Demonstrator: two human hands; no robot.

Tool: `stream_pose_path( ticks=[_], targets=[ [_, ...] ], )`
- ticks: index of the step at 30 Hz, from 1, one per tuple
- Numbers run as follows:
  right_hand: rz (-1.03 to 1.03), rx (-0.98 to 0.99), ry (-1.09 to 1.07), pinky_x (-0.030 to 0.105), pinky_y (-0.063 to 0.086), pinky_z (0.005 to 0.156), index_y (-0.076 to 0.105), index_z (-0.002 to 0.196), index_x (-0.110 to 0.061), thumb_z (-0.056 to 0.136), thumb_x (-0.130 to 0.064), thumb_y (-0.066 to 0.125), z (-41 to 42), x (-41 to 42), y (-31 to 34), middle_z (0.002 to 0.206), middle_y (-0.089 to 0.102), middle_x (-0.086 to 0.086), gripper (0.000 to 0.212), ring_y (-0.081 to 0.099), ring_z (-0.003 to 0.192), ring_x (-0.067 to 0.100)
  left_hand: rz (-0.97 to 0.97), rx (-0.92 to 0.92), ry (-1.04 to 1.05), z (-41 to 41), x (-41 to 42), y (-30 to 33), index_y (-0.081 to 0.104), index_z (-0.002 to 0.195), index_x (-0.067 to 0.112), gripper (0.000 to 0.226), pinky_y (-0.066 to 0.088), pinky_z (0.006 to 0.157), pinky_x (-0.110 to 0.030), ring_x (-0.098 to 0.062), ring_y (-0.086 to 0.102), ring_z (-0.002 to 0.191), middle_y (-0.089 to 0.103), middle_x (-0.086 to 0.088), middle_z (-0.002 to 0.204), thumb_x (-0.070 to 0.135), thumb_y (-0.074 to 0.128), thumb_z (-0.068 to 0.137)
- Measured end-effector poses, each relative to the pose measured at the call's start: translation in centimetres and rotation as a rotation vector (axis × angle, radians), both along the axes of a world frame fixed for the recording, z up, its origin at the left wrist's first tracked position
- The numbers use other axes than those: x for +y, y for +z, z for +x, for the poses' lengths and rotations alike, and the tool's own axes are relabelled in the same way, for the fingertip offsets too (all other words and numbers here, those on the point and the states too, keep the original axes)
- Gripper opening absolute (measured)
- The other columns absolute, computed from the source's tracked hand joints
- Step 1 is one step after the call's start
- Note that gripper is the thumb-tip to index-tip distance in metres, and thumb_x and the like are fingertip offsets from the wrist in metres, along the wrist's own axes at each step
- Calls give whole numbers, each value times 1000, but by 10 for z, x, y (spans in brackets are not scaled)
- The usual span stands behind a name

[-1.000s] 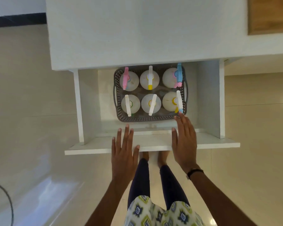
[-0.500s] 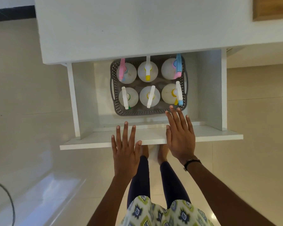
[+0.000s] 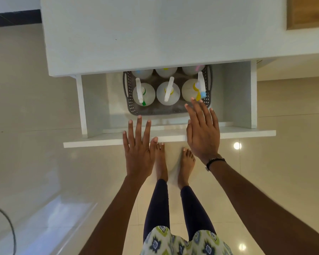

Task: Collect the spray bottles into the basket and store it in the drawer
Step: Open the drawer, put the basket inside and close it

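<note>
A grey perforated basket (image 3: 155, 111) sits inside the white drawer (image 3: 228, 134), which is partly slid under the white countertop (image 3: 155, 34). Several white spray bottles (image 3: 167, 92) stand upright in the basket; the back row is half hidden beneath the countertop edge. My left hand (image 3: 138, 153) is flat with fingers spread, over the drawer's front panel. My right hand (image 3: 203, 131) is also flat and spread, over the front panel with its fingertips above the basket's near right corner. Neither hand holds anything.
Glossy beige floor tiles surround the cabinet. My bare feet (image 3: 173, 162) stand just below the drawer front. A dark cable (image 3: 7, 223) curves at the lower left. A wooden panel (image 3: 307, 11) shows at the top right.
The drawer has slid further in under the countertop, hiding the back row of bottles. Both hands stayed flat at the drawer front and moved with it.
</note>
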State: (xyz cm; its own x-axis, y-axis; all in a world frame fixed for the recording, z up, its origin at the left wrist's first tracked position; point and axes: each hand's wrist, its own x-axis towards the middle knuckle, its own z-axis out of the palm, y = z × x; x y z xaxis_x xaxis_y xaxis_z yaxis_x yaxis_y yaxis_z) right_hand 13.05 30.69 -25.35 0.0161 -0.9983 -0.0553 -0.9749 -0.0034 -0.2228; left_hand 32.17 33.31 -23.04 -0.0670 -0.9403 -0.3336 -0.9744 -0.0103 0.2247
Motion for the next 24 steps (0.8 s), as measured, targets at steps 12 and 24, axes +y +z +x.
stream_pose_path(
  ticks=[12, 24],
  targets=[
    [-174, 73, 60, 42, 16, 120, 26, 148, -18, 101, -30, 29, -5, -62, -8, 157, 29, 5, 48, 24, 146, 26, -57, 18, -52, 3, -60, -7, 12, 150, 22, 69, 3, 119, -49, -32, 0, 148, 7, -10, 160, 58, 16, 91],
    [-180, 58, 256, 42, 13, 121, 20, 150, -13, 101, -53, 25, -24, -120, -4, 158, 24, 8, 64, 21, 147, 26, -174, -175, -91, 5, -117, -11, 2, 150, 19, 66, 5, 120, -49, -32, 1, 148, 4, -9, 160, 40, 37, 98]
  ],
)
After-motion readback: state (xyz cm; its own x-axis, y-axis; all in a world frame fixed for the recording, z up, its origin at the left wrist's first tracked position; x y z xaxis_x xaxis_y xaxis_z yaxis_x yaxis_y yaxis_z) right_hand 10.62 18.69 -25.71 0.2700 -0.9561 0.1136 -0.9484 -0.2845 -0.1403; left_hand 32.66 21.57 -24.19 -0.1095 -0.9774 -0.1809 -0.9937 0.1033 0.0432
